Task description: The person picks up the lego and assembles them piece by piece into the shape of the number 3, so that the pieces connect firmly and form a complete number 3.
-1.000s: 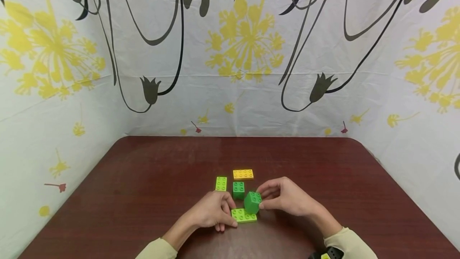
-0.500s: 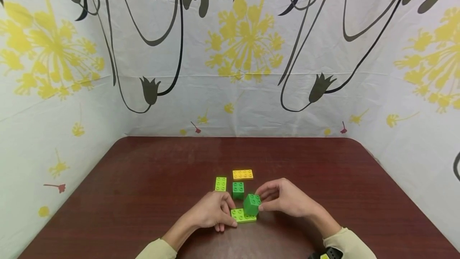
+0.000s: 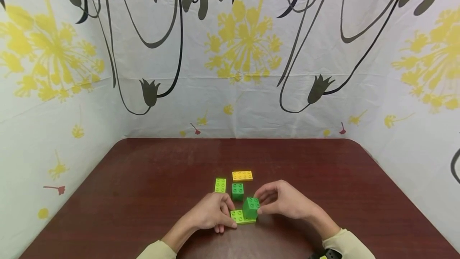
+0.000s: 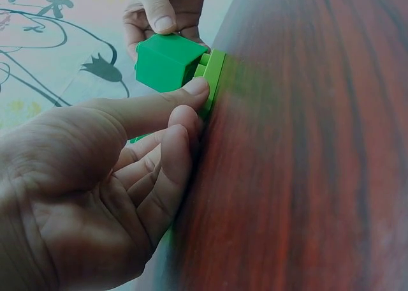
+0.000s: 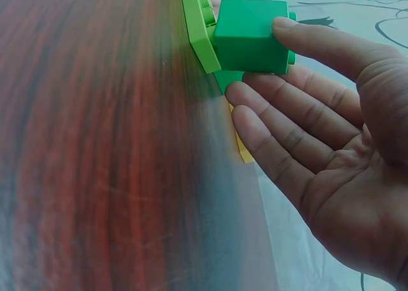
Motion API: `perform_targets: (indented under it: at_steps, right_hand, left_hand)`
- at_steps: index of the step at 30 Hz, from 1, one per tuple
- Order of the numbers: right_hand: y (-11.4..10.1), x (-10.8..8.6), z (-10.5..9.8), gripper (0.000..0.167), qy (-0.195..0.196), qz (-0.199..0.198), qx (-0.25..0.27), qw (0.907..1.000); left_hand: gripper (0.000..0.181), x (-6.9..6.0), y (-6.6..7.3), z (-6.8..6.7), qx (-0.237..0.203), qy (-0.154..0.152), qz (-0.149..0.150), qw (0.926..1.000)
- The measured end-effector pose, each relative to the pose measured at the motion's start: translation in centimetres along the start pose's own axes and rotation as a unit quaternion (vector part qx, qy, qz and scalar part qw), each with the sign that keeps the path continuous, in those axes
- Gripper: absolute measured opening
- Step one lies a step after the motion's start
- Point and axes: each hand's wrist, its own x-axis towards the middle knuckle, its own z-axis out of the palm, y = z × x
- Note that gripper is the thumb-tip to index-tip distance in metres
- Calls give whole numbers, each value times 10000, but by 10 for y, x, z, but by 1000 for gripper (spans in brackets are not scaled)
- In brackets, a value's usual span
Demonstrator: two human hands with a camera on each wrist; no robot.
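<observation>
Near the table's front, my left hand [image 3: 212, 212] pinches the left end of a flat lime toy building brick [image 3: 236, 215] between thumb and fingers. Above the right end of that flat brick is a green block [image 3: 251, 208], gripped by my right hand [image 3: 287, 201] with the thumb on its near side and fingers behind. In the left wrist view the green block [image 4: 167, 61] leans at an angle over the lime brick [image 4: 215, 74], with studs showing between them. From the right wrist, the block [image 5: 252, 36] appears close against the studs; whether it is fully seated cannot be told.
Just beyond the hands stand a second green block [image 3: 237, 191] and another lime brick [image 3: 221, 185]. Farther back lies a flat yellow brick [image 3: 242, 176]. The brown table [image 3: 161, 163] meets a patterned cloth [image 3: 201, 103] at its back and sides.
In the right hand, the green block has come down slightly toward the lime brick and tilts less. The left hand keeps its hold; the head view has shifted a little.
</observation>
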Motion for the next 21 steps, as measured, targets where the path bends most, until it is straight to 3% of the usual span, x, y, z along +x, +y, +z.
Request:
perform_targets:
  at_steps: [21]
  right_hand:
    - [1,1,0,31,-51,13,-126,9999]
  left_hand:
    - [29,0,-1,0,-32,-25,18,10000]
